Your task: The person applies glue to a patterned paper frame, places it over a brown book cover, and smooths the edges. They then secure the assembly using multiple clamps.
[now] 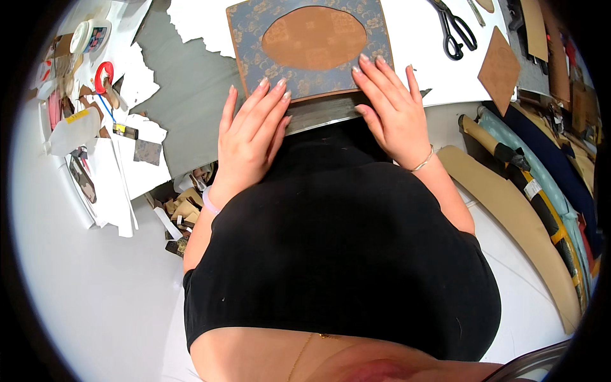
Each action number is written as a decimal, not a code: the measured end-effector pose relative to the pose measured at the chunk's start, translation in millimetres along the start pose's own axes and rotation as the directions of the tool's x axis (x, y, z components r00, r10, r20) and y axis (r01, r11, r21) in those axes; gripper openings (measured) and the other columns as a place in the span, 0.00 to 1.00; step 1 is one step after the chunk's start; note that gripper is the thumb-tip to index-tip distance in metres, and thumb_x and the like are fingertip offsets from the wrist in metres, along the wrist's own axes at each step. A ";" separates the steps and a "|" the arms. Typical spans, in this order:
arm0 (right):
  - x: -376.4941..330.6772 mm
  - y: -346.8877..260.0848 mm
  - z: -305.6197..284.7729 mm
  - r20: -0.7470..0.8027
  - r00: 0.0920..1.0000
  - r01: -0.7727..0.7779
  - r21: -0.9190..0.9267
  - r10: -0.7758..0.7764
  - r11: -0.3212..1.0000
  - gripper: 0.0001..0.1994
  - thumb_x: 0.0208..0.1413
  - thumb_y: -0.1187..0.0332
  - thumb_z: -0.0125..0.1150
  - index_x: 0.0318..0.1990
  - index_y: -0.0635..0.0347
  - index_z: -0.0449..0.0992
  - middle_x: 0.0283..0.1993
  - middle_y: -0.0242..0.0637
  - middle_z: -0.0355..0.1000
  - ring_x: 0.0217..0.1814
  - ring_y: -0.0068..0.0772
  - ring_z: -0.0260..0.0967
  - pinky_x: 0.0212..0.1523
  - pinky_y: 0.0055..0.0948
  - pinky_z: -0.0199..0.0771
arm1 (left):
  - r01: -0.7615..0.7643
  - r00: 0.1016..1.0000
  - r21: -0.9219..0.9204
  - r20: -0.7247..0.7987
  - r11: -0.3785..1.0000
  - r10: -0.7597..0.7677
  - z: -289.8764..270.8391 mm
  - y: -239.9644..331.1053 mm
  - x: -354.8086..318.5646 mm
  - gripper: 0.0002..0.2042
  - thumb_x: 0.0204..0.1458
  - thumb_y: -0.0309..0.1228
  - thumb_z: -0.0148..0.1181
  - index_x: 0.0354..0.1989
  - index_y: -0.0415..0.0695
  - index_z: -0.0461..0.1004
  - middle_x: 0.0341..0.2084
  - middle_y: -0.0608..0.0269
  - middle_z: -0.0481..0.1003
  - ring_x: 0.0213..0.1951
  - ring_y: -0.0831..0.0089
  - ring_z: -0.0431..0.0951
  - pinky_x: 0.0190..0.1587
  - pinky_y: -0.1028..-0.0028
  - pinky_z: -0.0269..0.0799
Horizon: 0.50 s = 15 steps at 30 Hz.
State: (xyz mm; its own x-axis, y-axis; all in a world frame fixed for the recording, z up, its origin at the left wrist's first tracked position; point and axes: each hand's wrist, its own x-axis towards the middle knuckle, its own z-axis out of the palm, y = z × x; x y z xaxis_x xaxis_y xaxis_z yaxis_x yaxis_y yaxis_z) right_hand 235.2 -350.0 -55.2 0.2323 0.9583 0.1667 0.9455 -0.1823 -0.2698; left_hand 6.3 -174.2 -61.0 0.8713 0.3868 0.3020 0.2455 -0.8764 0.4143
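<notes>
In front of me on the table lies a square panel [248,48] covered in blue-grey material with a tan floral pattern. An oval of plain brown [315,37] shows in its middle. My left hand [251,130] rests at the panel's near left corner, fingers stretched out, fingertips on its edge. At the near right side, my right hand [396,111] lies with fingers spread, its fingertips on the patterned border close to the oval. Neither hand grips anything.
Black-handled scissors [455,32] and a brown diamond-shaped board [499,70] lie to the right. On the left are a white tub [89,36], a red tape roll [104,77] and paper scraps. Material rolls [509,223] lean at the right; offcuts [184,207] fill a space below the table.
</notes>
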 end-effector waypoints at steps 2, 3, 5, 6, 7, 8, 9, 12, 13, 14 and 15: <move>-4.2 8.4 -0.8 -0.025 0.999 -0.027 0.013 0.027 1.000 0.25 0.66 0.59 0.62 0.70 0.47 0.72 0.76 0.31 0.66 0.79 0.36 0.60 0.80 0.54 0.46 | 0.003 1.000 -0.021 0.008 1.000 -0.002 1.3 -0.6 -1.3 0.19 0.56 0.23 0.69 0.58 0.45 0.79 0.63 0.64 0.77 0.67 0.61 0.74 0.74 0.49 0.56; -5.7 11.7 -1.0 -0.039 0.998 -0.040 0.021 0.041 0.999 0.25 0.66 0.59 0.62 0.70 0.47 0.72 0.75 0.31 0.66 0.78 0.37 0.60 0.80 0.54 0.46 | 0.004 1.000 -0.030 0.012 1.000 -0.004 1.3 -0.5 -1.4 0.20 0.56 0.22 0.68 0.58 0.44 0.79 0.63 0.62 0.77 0.68 0.60 0.73 0.74 0.49 0.55; -6.6 13.9 -2.5 -0.053 0.997 -0.048 0.051 0.051 0.998 0.25 0.66 0.60 0.62 0.69 0.49 0.73 0.75 0.32 0.67 0.78 0.39 0.61 0.80 0.54 0.45 | 0.002 1.000 -0.024 0.004 1.000 -0.002 0.4 1.1 -0.7 0.19 0.57 0.23 0.68 0.58 0.44 0.79 0.62 0.62 0.77 0.68 0.60 0.74 0.74 0.50 0.55; -5.3 13.1 -5.3 -0.054 0.997 -0.052 0.060 0.055 0.997 0.24 0.66 0.61 0.61 0.68 0.50 0.73 0.74 0.33 0.68 0.78 0.40 0.62 0.80 0.54 0.45 | 0.000 1.000 -0.021 0.002 1.000 0.000 0.0 0.9 0.5 0.18 0.57 0.23 0.68 0.58 0.44 0.79 0.62 0.62 0.78 0.67 0.60 0.74 0.74 0.50 0.56; -3.1 13.2 -7.8 -0.055 0.997 -0.054 0.069 0.058 0.996 0.23 0.66 0.62 0.61 0.68 0.51 0.74 0.74 0.34 0.68 0.78 0.40 0.62 0.80 0.54 0.45 | 0.002 1.000 -0.029 0.019 1.000 -0.002 -2.0 0.9 1.4 0.18 0.58 0.23 0.66 0.58 0.43 0.80 0.62 0.61 0.78 0.67 0.61 0.74 0.73 0.51 0.57; -0.3 15.3 -9.9 -0.074 0.996 -0.051 0.093 0.058 0.994 0.22 0.67 0.64 0.60 0.67 0.51 0.74 0.73 0.35 0.69 0.77 0.41 0.63 0.80 0.55 0.45 | 0.006 0.999 -0.037 0.036 0.999 -0.005 -5.6 0.7 2.5 0.17 0.59 0.23 0.65 0.58 0.43 0.80 0.62 0.61 0.78 0.66 0.61 0.75 0.73 0.51 0.58; 4.4 18.8 -13.1 -0.101 0.993 -0.041 0.113 0.053 0.993 0.21 0.67 0.66 0.59 0.66 0.52 0.75 0.72 0.36 0.70 0.77 0.42 0.63 0.80 0.55 0.45 | 0.006 0.999 -0.039 0.046 0.999 -0.005 -9.7 -0.6 5.6 0.16 0.60 0.24 0.64 0.58 0.42 0.80 0.61 0.60 0.78 0.66 0.61 0.75 0.72 0.52 0.59; 33.2 26.0 -21.6 -0.218 0.975 -0.021 0.130 0.049 0.991 0.19 0.68 0.68 0.55 0.65 0.54 0.76 0.70 0.38 0.72 0.76 0.43 0.65 0.80 0.55 0.45 | 0.046 0.994 -0.087 -0.094 0.995 -0.054 -19.5 -14.0 22.7 0.15 0.63 0.23 0.59 0.58 0.42 0.80 0.61 0.57 0.78 0.64 0.61 0.77 0.70 0.55 0.62; 45.1 27.8 -21.0 -0.262 0.964 -0.016 0.128 0.050 0.992 0.18 0.69 0.69 0.54 0.64 0.55 0.76 0.69 0.39 0.73 0.75 0.44 0.66 0.80 0.55 0.45 | 0.043 0.988 -0.072 -0.144 0.996 -0.053 -23.7 -17.8 33.8 0.16 0.64 0.22 0.56 0.59 0.40 0.79 0.61 0.55 0.78 0.63 0.60 0.77 0.69 0.55 0.64; 57.1 32.0 -17.4 -0.271 0.962 -0.016 0.092 0.040 0.996 0.19 0.70 0.67 0.54 0.65 0.56 0.75 0.70 0.40 0.72 0.76 0.44 0.65 0.80 0.55 0.46 | 0.050 0.985 -0.049 -0.164 0.998 -0.058 -24.1 -22.4 44.0 0.17 0.65 0.23 0.56 0.61 0.40 0.77 0.63 0.54 0.76 0.65 0.58 0.75 0.70 0.54 0.62; 69.7 34.9 -14.0 -0.262 0.965 -0.003 0.077 0.023 0.997 0.19 0.70 0.66 0.53 0.66 0.56 0.75 0.71 0.40 0.71 0.76 0.44 0.64 0.80 0.55 0.46 | 0.060 0.981 -0.024 -0.185 0.998 -0.064 -24.1 -27.2 53.2 0.18 0.65 0.24 0.55 0.63 0.40 0.76 0.65 0.54 0.74 0.68 0.57 0.72 0.72 0.52 0.60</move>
State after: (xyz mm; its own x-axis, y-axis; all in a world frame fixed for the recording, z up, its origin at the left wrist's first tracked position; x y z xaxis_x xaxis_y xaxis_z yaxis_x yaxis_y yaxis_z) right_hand 287.5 -292.7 -39.7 0.3052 0.8629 0.4029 0.9247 -0.1673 -0.3421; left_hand 35.7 -122.8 -35.5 0.7604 0.4883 0.4282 0.2874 -0.8443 0.4523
